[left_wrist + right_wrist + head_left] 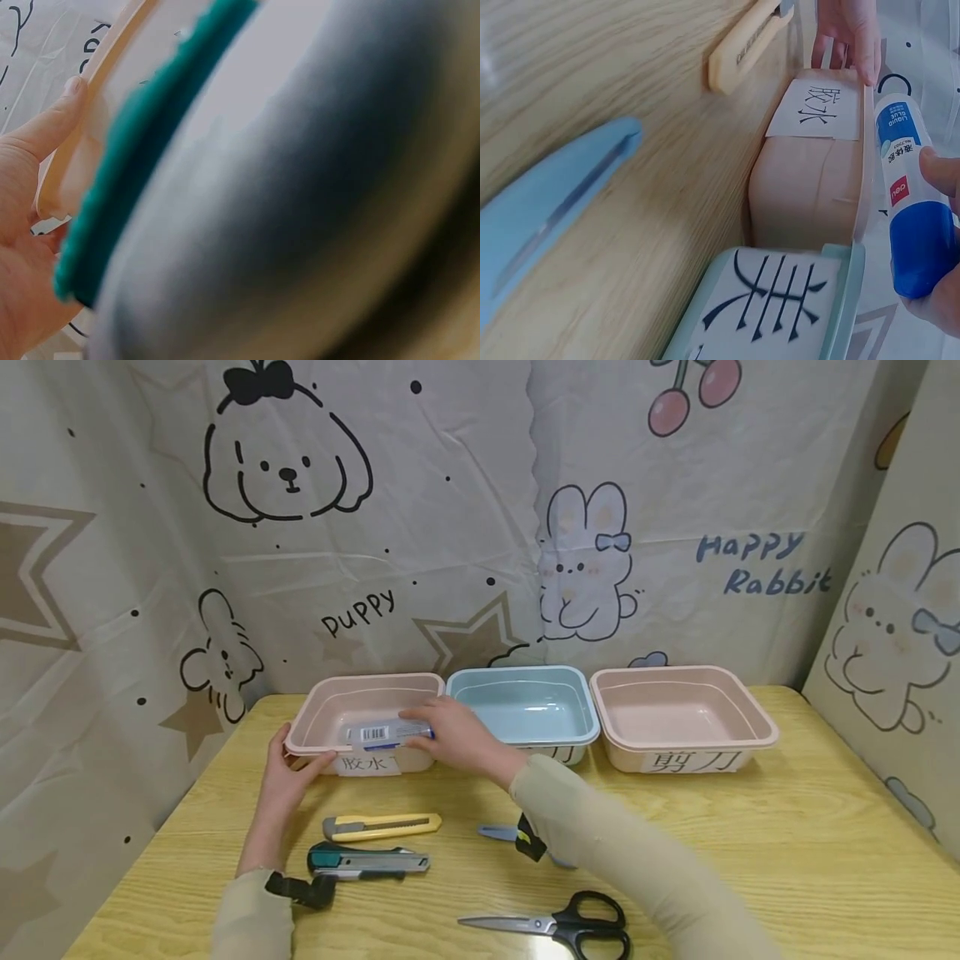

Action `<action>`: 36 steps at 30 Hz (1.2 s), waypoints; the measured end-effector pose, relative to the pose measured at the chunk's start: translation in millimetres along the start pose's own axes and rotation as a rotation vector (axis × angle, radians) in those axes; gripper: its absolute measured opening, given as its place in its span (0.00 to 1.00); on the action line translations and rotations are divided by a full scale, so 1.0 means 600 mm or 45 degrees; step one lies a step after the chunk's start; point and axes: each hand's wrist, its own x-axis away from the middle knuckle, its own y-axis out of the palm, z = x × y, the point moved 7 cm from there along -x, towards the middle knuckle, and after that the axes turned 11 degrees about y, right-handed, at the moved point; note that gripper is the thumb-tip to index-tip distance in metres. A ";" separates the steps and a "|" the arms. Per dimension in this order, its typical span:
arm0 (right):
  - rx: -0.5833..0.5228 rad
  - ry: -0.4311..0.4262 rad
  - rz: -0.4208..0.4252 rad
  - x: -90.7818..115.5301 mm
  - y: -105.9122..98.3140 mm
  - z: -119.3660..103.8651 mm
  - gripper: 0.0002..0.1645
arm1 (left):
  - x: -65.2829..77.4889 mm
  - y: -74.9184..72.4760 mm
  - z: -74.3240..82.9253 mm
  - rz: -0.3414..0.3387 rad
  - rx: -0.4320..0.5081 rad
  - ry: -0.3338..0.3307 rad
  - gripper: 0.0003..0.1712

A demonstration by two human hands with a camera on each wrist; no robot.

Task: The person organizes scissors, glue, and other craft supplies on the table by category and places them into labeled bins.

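Observation:
My right hand (461, 735) holds a liquid glue bottle (375, 735) over the front rim of the left pink bin (360, 678). In the right wrist view, the glue bottle (907, 180) has a white label and a blue lower end, with thumb and fingers pinching it near that end. The left hand (281, 785) grips that bin's front left corner. Its thumb (56, 124) lies against the rim in the left wrist view. A paper label (367, 765) with Chinese characters is stuck to the bin's front.
A blue bin (525, 672) and another pink bin (686, 760) continue the row rightward. Nearer lie a yellow utility knife (382, 827), a teal-and-grey one (367, 860) and black-handled scissors (525, 925). The right arm partly hides a light-blue tool (498, 832). Behind hangs a printed cloth (450, 527).

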 end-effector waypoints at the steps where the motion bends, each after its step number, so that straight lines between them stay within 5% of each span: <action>1: -0.005 0.001 0.000 -0.004 0.002 -0.002 0.26 | 0.000 0.000 0.001 0.002 0.001 0.001 0.57; 25: -0.102 0.159 -0.081 -0.080 0.071 -0.034 0.25 | -0.002 -0.003 0.000 0.014 -0.006 0.003 0.56; 36: -0.126 0.279 -0.150 -0.104 0.091 -0.018 0.23 | -0.006 -0.002 0.004 0.012 -0.006 0.005 0.55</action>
